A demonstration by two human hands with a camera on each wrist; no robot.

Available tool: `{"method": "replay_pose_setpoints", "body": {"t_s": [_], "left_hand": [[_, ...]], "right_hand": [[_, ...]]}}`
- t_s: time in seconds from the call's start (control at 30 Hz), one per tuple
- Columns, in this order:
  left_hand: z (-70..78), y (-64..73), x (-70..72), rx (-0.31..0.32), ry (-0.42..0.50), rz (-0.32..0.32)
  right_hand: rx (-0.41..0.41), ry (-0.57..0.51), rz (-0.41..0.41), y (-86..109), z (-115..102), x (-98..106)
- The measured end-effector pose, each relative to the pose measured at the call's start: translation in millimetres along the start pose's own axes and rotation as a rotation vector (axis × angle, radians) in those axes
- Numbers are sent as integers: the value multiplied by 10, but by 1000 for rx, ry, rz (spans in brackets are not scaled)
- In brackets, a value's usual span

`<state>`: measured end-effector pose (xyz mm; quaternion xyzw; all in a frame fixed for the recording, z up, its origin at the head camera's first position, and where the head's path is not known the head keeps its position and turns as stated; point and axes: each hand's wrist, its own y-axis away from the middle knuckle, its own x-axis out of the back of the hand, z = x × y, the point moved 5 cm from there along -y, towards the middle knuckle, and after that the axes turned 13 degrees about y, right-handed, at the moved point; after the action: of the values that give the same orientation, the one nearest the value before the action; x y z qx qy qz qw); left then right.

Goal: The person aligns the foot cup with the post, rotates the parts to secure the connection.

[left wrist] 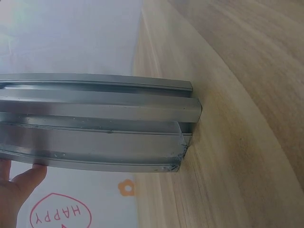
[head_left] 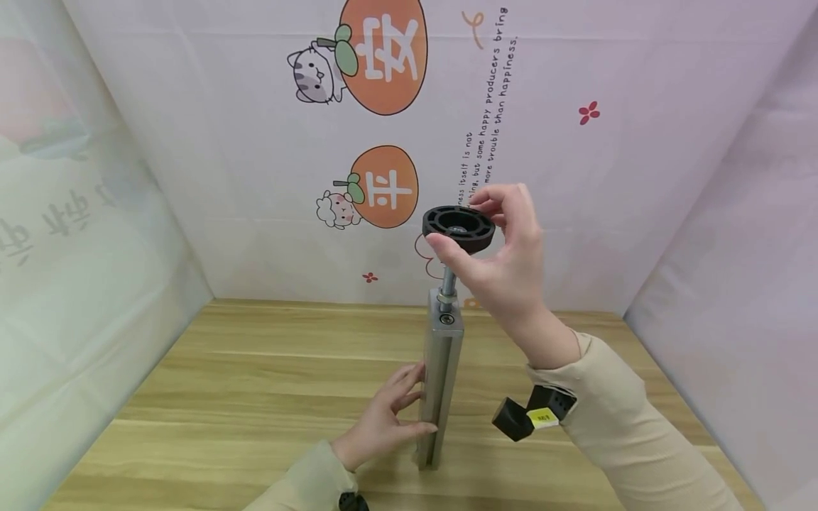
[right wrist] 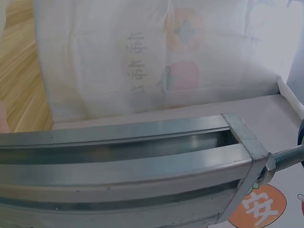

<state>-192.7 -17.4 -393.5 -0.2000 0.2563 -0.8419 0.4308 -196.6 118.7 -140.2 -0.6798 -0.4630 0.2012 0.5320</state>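
Note:
A silver slotted aluminium profile (head_left: 441, 376) stands upright on the wooden table. My left hand (head_left: 381, 424) holds its lower part from the left, thumb on the near side. In the left wrist view, fingertips (left wrist: 32, 176) touch an edge of the profile (left wrist: 95, 111), whose lower end meets the wood. From the end plate (right wrist: 247, 137) on top rises a threaded rod (head_left: 450, 278) with a nut (head_left: 445, 300). Above it sits a black round levelling foot (head_left: 476, 243), its ribbed underside facing up. My right hand (head_left: 514, 266) grips this foot's rim between thumb and fingers.
The wooden table (head_left: 255, 376) extends to both sides. A printed white cloth (head_left: 543, 156) hangs behind it, and white cloth walls stand at left (head_left: 96, 234) and right (head_left: 722, 262). A black wrist camera (head_left: 513, 419) hangs under the right forearm.

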Motion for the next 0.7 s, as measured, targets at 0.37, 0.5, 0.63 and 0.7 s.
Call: {"method": "replay_pose_setpoints", "body": {"t_s": [0.37,0.5,0.63,0.7], "left_hand": [[-28,20,10,5,7,0],[-42,26,10,15,13,7],[-35,13,7,1,9,9],[-29,10,5,-7,4,7]], "right_hand": [[-176,-1016,-542,82,325,-311],[-227,-1172,-641,95,353,-349],[-264,-1337,-665,77,336,-361],[-265,-1423,-686,67,306,-369]]}}
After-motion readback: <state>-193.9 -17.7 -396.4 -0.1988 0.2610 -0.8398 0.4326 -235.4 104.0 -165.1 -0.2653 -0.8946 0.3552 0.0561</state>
